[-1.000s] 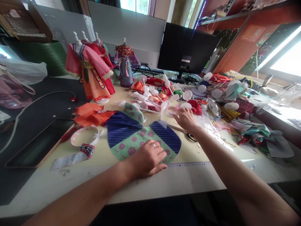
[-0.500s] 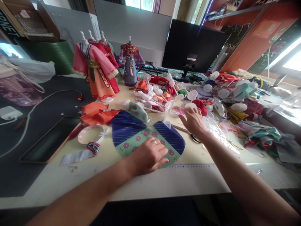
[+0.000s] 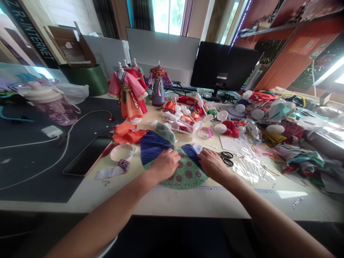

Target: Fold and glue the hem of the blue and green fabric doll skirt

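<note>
A rounded piece of green flowered fabric (image 3: 185,173) with blue striped parts (image 3: 153,144) lies flat near the table's front. My left hand (image 3: 167,163) rests on its middle, fingers curled and closed on the cloth near the upper edge. At its right side, my right hand (image 3: 212,163) has bent fingertips together on the blue striped part. Whether either hand pinches the cloth is too small to tell. Black-handled scissors (image 3: 227,157) lie just beyond my right hand, their blades partly hidden. A small white piece (image 3: 197,147) sits above the fingers of my right hand.
Dressed doll stands (image 3: 127,96) are at the back left. An orange cloth (image 3: 129,132), a tape roll (image 3: 121,152) and a phone (image 3: 87,156) lie left. Behind are white doll parts (image 3: 178,120); fabric scraps (image 3: 303,157) are piled right. A ruler (image 3: 231,189) lies in front.
My right hand has come back from the pink ring to the fabric. My left hand has moved up and left on the cloth. The scissors now show more, and the view has shifted.
</note>
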`<state>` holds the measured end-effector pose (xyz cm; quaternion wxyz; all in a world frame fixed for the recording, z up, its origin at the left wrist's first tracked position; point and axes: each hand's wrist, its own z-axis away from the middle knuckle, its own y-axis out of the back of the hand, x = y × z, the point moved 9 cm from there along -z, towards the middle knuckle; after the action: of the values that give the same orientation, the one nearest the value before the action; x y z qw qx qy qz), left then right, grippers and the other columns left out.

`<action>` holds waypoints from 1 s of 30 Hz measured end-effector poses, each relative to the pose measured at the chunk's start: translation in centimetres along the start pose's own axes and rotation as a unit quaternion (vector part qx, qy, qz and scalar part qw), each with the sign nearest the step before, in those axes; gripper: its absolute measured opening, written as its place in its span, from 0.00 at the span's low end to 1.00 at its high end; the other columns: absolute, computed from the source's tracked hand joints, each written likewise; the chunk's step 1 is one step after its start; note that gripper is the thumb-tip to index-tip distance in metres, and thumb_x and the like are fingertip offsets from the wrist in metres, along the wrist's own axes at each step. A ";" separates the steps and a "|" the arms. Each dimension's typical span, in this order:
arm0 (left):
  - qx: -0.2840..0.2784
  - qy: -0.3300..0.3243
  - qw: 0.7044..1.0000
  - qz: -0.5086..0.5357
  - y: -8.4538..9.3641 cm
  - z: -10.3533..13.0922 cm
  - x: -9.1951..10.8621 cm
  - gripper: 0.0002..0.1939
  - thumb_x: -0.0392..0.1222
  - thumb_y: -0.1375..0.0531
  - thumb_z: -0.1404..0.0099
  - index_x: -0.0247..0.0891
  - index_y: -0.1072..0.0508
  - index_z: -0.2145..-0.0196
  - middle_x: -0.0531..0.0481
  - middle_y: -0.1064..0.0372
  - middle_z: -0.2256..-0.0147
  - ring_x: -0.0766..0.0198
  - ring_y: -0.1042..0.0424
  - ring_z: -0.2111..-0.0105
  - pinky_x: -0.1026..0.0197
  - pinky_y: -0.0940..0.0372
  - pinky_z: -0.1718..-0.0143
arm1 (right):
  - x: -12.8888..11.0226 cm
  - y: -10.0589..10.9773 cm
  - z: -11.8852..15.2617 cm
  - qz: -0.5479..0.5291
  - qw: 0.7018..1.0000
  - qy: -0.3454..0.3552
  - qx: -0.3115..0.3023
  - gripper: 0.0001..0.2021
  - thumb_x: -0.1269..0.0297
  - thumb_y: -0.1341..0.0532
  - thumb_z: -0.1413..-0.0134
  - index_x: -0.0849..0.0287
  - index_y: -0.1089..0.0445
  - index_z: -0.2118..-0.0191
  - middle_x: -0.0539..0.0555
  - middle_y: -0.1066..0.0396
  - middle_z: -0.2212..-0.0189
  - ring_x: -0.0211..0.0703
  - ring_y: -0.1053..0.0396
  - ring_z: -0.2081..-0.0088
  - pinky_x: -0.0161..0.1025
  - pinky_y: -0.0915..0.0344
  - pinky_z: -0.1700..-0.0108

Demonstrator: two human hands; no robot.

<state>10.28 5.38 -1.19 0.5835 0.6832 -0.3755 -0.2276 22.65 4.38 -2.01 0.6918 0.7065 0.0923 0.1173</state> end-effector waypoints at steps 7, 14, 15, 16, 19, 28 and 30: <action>-0.065 -0.033 0.997 0.004 1.0 3.9 -0.4 0.12 0.29 0.50 0.36 0.35 0.29 0.69 0.46 0.31 0.66 0.57 0.33 0.62 0.55 0.39 0.57 | -4.5 2.0 3.1 -0.117 0.986 0.094 -0.073 0.07 0.72 0.42 0.44 0.55 0.27 0.66 0.49 0.26 0.71 0.39 0.29 0.69 0.33 0.37 0.66; -0.072 0.025 0.992 0.096 2.9 8.0 -3.0 0.12 0.30 0.50 0.35 0.37 0.27 0.66 0.49 0.29 0.65 0.59 0.32 0.61 0.56 0.40 0.55 | -3.6 3.2 -1.5 -0.149 0.986 0.055 0.051 0.12 0.72 0.44 0.43 0.60 0.29 0.54 0.58 0.27 0.59 0.45 0.29 0.64 0.40 0.34 0.63; -0.061 0.033 0.992 0.109 3.0 8.2 -3.2 0.12 0.30 0.50 0.35 0.37 0.27 0.66 0.50 0.28 0.65 0.60 0.32 0.61 0.57 0.40 0.55 | -4.0 2.7 -2.6 -0.147 0.985 0.064 0.057 0.14 0.72 0.42 0.45 0.60 0.30 0.52 0.59 0.29 0.57 0.47 0.29 0.61 0.42 0.34 0.60; -0.050 0.038 0.991 0.120 3.0 8.3 -3.4 0.12 0.30 0.49 0.35 0.38 0.27 0.66 0.50 0.28 0.66 0.60 0.31 0.61 0.57 0.40 0.56 | -4.5 2.2 -3.7 -0.147 0.984 0.078 0.064 0.16 0.73 0.40 0.47 0.59 0.30 0.51 0.60 0.30 0.56 0.48 0.30 0.58 0.43 0.34 0.57; -0.013 0.045 0.989 0.142 3.2 8.8 -3.6 0.11 0.29 0.48 0.37 0.38 0.28 0.69 0.52 0.28 0.67 0.63 0.31 0.63 0.59 0.40 0.57 | -5.9 1.4 -6.5 -0.165 0.976 0.112 0.091 0.10 0.73 0.39 0.49 0.58 0.27 0.59 0.59 0.30 0.58 0.50 0.33 0.55 0.46 0.35 0.53; 0.081 0.077 0.986 0.128 6.0 7.3 -5.6 0.11 0.27 0.49 0.38 0.37 0.28 0.67 0.48 0.26 0.64 0.61 0.29 0.60 0.58 0.37 0.56 | -1.8 6.5 -8.2 -0.301 0.917 0.054 0.257 0.06 0.69 0.47 0.46 0.58 0.33 0.67 0.54 0.27 0.68 0.43 0.30 0.66 0.39 0.33 0.65; 0.094 0.084 0.984 0.125 6.4 6.3 -6.1 0.10 0.28 0.47 0.39 0.37 0.28 0.67 0.48 0.26 0.63 0.60 0.28 0.60 0.58 0.36 0.55 | -0.5 8.2 -6.6 -0.314 0.906 0.041 0.280 0.06 0.67 0.46 0.45 0.58 0.33 0.65 0.52 0.28 0.71 0.41 0.30 0.69 0.37 0.35 0.68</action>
<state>0.29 5.94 2.88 0.5698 0.6994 -0.4275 -0.0582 19.95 10.31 6.28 0.4619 0.8005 0.3665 -0.1076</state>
